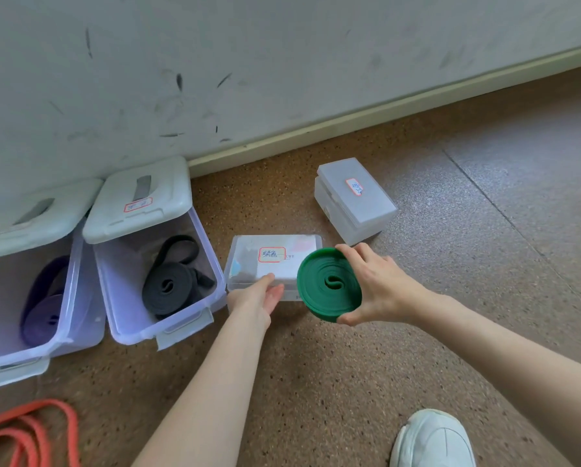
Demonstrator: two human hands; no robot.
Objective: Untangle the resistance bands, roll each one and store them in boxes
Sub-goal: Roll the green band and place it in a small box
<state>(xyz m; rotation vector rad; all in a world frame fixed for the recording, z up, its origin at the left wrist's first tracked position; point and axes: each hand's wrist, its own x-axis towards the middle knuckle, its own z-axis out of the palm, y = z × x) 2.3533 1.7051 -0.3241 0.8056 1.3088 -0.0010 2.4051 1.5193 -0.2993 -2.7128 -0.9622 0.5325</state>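
Observation:
My right hand (380, 284) grips a tightly rolled green resistance band (328, 286), held just above the floor. My left hand (257, 299) rests with its fingers on the near edge of a closed clear box (275, 261) that carries a red-framed label. That box sits right behind the green roll. An open box (154, 284) to the left holds a rolled black band (168, 288). The far-left open box (29, 308) holds a rolled purple band (41, 320). A loose red band (29, 433) lies unrolled on the floor at bottom left.
Another closed clear box (353, 200) with a label stands further back on the right. The lids of the two open boxes (141, 197) lean against the scuffed wall (215, 62). My white shoe (432, 441) shows at the bottom right on the brown speckled floor.

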